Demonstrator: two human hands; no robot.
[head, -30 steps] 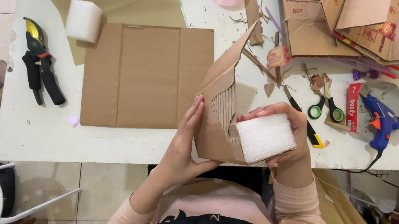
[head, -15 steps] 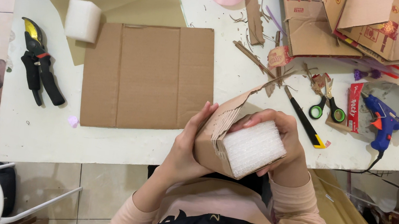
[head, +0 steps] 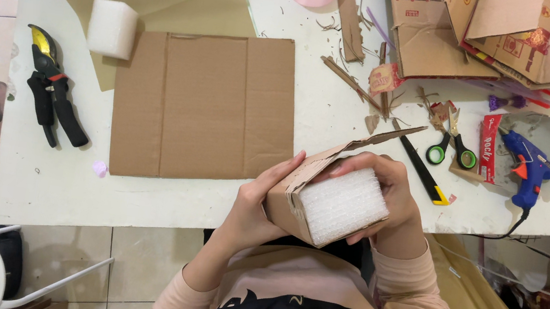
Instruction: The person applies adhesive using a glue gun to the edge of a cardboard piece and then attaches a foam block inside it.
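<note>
Both hands are closed around a small cardboard box (head: 299,187) held just over the near edge of the table (head: 53,179), close to the person's chest. The left hand (head: 260,207) grips the box's left side with fingers laid along its top edge, while the right hand (head: 391,201) wraps the far side, fingers curled over a white foam block (head: 344,205) that fills the box's open face. A loose cardboard flap (head: 383,138) sticks up and away from the box toward the table's middle. Just beyond the left hand a flat cardboard sheet (head: 206,104) lies on the table, with a smaller foam block (head: 112,28) touching its far left corner and black pruning shears (head: 52,88) near the left edge. To the right of the hands lie a black-and-yellow utility knife (head: 421,170), green-handled scissors (head: 452,145) and a blue glue gun (head: 527,167).
</note>
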